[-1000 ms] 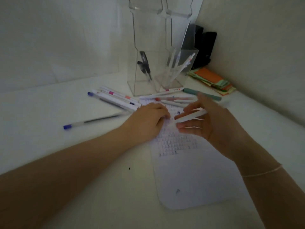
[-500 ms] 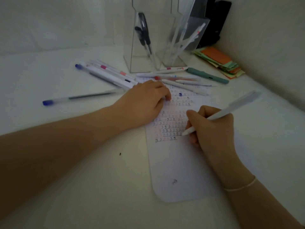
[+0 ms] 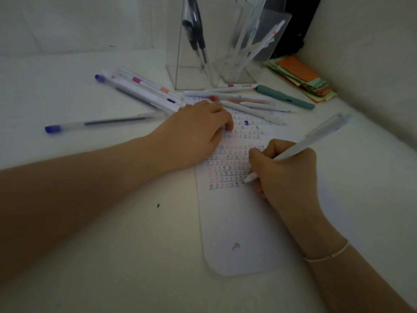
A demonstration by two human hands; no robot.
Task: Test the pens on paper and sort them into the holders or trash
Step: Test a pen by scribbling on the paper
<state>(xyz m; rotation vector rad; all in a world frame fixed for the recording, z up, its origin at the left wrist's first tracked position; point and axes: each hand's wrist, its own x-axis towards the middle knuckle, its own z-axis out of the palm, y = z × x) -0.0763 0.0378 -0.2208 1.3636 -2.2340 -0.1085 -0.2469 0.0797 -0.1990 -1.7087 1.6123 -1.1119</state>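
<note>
My right hand (image 3: 286, 175) grips a white pen (image 3: 300, 144) in a writing hold, its tip touching the sheet of paper (image 3: 237, 222) at the end of the lowest row of small marks. My left hand (image 3: 194, 136) rests on the paper's upper left part with fingers curled down, holding nothing. Behind the paper stand two clear holders: the left holder (image 3: 191, 75) has dark pens, the right holder (image 3: 248, 64) has white pens. Several loose pens (image 3: 144, 89) lie left of the holders and more pens (image 3: 248, 102) lie at the paper's top.
A clear pen with a blue cap (image 3: 101, 123) lies alone on the white table at the left. A teal pen (image 3: 284, 97) lies to the right of the holders. A stack of orange and green paper slips (image 3: 302, 77) sits by the right wall.
My right hand turned the white pen from a loose hold into a writing grip and lowered its tip onto the paper. My left hand stayed on the sheet.
</note>
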